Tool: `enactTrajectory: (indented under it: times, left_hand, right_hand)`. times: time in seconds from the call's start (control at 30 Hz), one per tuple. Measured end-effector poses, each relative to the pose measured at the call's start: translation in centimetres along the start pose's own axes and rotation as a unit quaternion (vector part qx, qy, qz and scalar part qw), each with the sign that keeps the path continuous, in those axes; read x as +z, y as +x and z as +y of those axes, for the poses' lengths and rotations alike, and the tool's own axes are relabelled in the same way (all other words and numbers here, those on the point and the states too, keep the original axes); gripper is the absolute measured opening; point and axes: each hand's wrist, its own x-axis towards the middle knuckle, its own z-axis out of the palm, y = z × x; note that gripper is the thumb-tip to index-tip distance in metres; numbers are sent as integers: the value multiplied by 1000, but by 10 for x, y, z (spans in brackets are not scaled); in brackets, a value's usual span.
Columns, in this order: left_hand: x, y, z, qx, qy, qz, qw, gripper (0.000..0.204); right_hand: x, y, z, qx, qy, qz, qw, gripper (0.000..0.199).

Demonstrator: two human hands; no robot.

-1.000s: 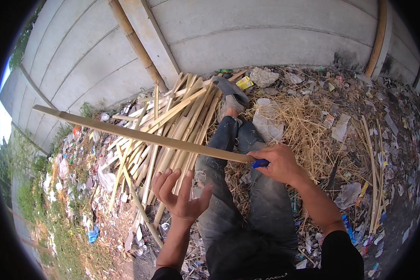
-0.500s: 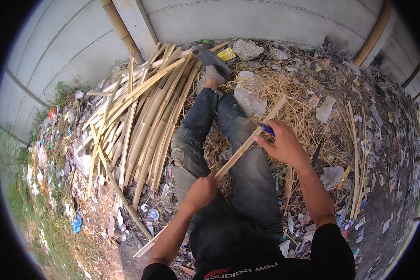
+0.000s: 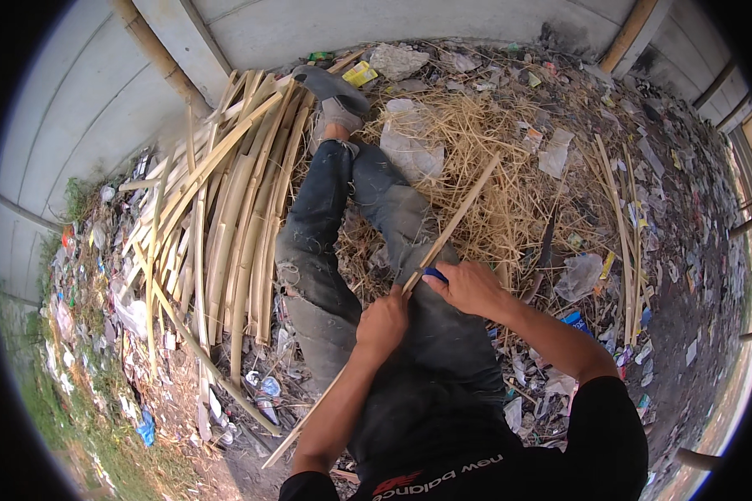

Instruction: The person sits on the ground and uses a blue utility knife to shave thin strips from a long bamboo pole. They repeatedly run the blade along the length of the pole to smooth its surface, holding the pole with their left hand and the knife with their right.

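Strip [image 3: 454,224] in left grip [image 3: 383,323] | blue tool [image 3: 434,273] in right grip [image 3: 474,289]

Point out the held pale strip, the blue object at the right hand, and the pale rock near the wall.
Held pale strip [image 3: 451,225]: head view, middle of its upper exposed length.
Blue object [image 3: 432,274]: head view, its exposed blue part.
Pale rock [image 3: 398,61]: head view, middle of its visible face.

Pale tan strip [image 3: 457,219], blue handle [image 3: 434,273], faded grey-blue jeans [image 3: 316,250], black shirt [image 3: 510,469]

The strip [image 3: 462,209] looks matt and woody, the trousers [image 3: 319,238] frayed, matt cloth.
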Motion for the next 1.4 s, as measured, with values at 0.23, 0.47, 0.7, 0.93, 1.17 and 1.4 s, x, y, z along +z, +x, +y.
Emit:
enactTrajectory:
  times: [0.23, 0.47, 0.7, 0.93, 1.17, 1.4]
  left_hand:
    - [-24, 7, 9, -17, 66, -56, 996, 25]
    - [-16, -30, 3, -62, 44, -68, 995, 21]
    - [-13, -9, 18, -45, 49, -54, 996, 19]
    - [-18, -9, 18, -48, 43, -65, 996, 19]
    - [-20, -13, 13, -22, 48, -53, 997, 20]
    - [-22, -7, 9, -12, 70, -57, 996, 17]
  right_hand:
    - [-3, 22, 61, 139, -27, 109, 984, 43]
    - [-40, 0, 98, 170, 46, 100, 979, 53]
    - [18, -13, 4, 26, 30, 36, 999, 62]
    - [15, -5, 19, 7, 17, 44, 999, 70]
    - [16, 6, 38, 20, 30, 59, 998, 72]
    - [6, 23, 46, 24, 37, 51, 998, 73]
